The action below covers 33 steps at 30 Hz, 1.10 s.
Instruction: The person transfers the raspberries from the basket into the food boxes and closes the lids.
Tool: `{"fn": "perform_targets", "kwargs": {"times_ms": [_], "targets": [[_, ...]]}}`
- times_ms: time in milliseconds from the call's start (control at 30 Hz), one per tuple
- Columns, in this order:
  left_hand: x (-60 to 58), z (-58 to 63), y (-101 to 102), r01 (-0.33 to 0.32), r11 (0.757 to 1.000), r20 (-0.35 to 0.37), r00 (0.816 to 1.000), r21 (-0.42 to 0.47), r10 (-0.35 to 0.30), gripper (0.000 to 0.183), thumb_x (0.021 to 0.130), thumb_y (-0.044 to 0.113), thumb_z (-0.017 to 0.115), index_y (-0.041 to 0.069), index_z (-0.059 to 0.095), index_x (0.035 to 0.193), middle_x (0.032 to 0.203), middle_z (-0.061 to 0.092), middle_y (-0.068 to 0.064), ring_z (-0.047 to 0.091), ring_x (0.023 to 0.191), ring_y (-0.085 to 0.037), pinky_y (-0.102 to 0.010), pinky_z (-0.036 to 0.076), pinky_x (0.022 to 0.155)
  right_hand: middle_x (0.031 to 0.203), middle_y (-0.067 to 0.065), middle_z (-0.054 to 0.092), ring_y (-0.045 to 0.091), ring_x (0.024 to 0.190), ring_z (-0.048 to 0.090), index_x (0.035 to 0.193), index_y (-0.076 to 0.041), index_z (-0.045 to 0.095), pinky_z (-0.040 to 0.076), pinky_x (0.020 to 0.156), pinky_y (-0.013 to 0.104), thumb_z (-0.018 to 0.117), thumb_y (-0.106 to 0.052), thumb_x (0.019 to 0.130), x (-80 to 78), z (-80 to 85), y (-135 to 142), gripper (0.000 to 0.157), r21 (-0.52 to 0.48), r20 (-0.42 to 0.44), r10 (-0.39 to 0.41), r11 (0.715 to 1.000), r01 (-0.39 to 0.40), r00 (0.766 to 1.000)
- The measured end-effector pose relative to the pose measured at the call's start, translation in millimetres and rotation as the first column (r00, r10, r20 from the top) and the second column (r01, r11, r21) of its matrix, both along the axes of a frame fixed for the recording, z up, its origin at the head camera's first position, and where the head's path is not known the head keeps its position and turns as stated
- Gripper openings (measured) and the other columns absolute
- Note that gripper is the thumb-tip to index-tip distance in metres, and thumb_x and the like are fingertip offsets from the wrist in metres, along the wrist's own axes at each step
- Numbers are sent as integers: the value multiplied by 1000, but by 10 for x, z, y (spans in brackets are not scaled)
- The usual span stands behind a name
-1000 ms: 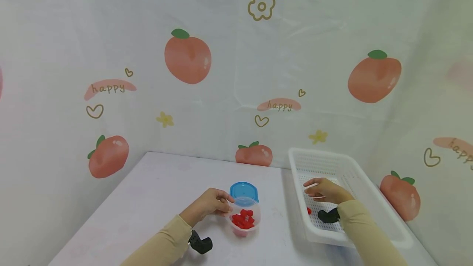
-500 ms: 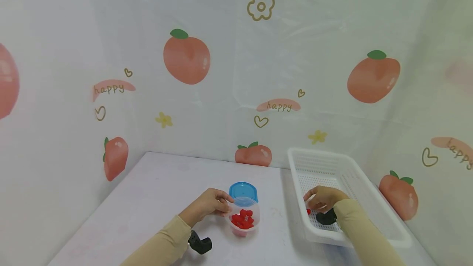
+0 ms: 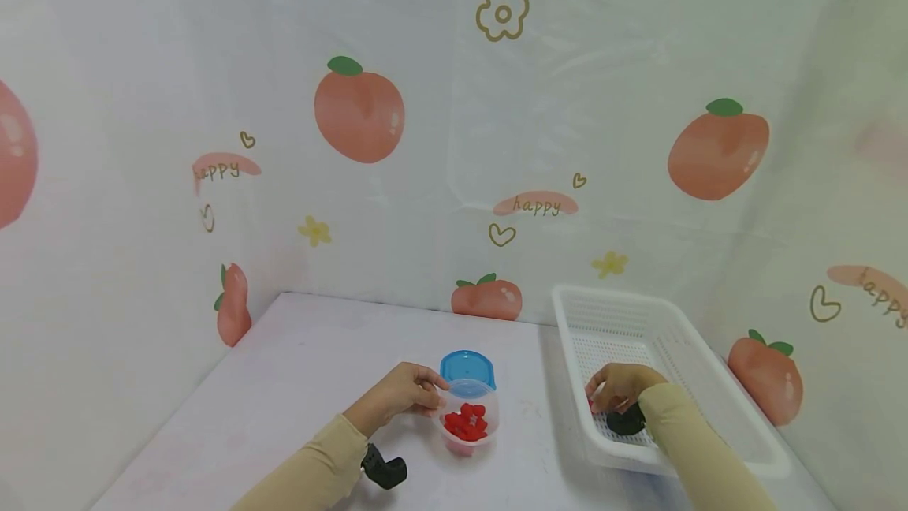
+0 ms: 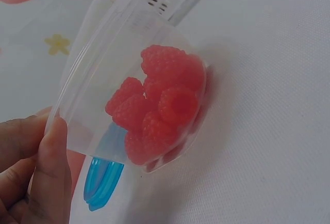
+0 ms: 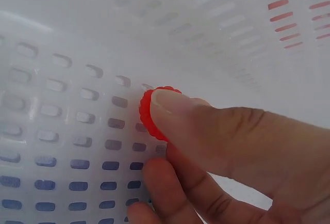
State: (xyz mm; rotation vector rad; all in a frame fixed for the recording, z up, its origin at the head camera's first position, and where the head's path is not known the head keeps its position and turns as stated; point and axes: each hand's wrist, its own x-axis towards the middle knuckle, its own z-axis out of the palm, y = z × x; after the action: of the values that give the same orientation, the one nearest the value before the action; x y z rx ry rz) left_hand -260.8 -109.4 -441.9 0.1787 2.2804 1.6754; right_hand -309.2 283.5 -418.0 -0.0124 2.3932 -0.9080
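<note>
My left hand [image 3: 404, 396] pinches the rim of a clear plastic tub [image 4: 98, 100] between thumb and fingers. Several red raspberries [image 4: 154, 105] lie in the bottom of that tub, which stands on the table. Its blue lid [image 3: 468, 367] shows just behind it in the head view. Over to the right, my right hand [image 3: 621, 385] reaches down inside a white slotted basket [image 3: 681, 330]. Thumb and fingers there hold a single raspberry [image 5: 149, 113] near the basket's side wall; the thumb covers much of it.
The white table [image 3: 340, 337] runs back to a fruit-printed curtain [image 3: 426, 219]. A black wrist camera [image 3: 385, 467] hangs under the left sleeve, another black one [image 3: 627, 419] under the right. The basket's raised wall stands between the tub and the right hand.
My right hand has lowered into the basket, its fingers closing on the raspberry by the left wall. The left hand and the tub have stayed in place.
</note>
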Motion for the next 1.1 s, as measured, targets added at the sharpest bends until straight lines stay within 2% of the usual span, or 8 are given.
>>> {"fn": "perform_targets", "kwargs": {"times_ms": [600, 733, 833, 933, 1100], "targets": [[2, -39, 12, 1, 1000, -11, 1000, -2, -1, 21, 84, 4, 72, 0, 68, 104, 79, 62, -7, 64, 63, -13, -27, 59, 65, 68, -3, 62, 10, 64, 52, 83, -6, 66, 46, 64, 24, 73, 4, 76, 11, -14, -29, 14, 45, -26, 9, 999, -8, 1000], [2, -40, 20, 0, 1000, -6, 1000, -1, 0, 21, 84, 3, 72, 0, 68, 104, 78, 62, -7, 64, 63, -13, -26, 59, 64, 68, -3, 61, 10, 63, 51, 84, -4, 67, 44, 62, 22, 72, 5, 75, 7, -14, -19, 14, 29, -24, 5, 1000, -4, 1000], [4, -39, 17, 1, 1000, -12, 1000, -4, -1, 21, 84, 3, 72, 0, 68, 104, 79, 62, -7, 63, 63, -13, -27, 59, 64, 69, -2, 60, 9, 64, 52, 85, -3, 66, 44, 61, 20, 70, 6, 76, -10, -3, -7, 13, -25, -7, -8, 1000, 8, 1000], [7, -37, 13, 1, 1000, -16, 1000, -8, -2, 21, 84, 3, 72, 0, 68, 105, 79, 62, -7, 63, 63, -13, -27, 59, 65, 72, -2, 61, 9, 67, 53, 88, -1, 66, 47, 63, 19, 66, 7, 78, -29, 17, 17, 13, -133, -1, -13, 991, 13, 1000], [10, -31, 17, -2, 1000, -15, 1000, -14, 1, 21, 84, 3, 72, 0, 68, 105, 79, 62, -7, 64, 63, -13, -27, 59, 65, 81, -3, 65, 8, 75, 58, 99, 4, 64, 52, 71, 22, 64, 3, 82, -83, 58, 99, 18, -318, -57, 24, 947, -41, 998]]}}
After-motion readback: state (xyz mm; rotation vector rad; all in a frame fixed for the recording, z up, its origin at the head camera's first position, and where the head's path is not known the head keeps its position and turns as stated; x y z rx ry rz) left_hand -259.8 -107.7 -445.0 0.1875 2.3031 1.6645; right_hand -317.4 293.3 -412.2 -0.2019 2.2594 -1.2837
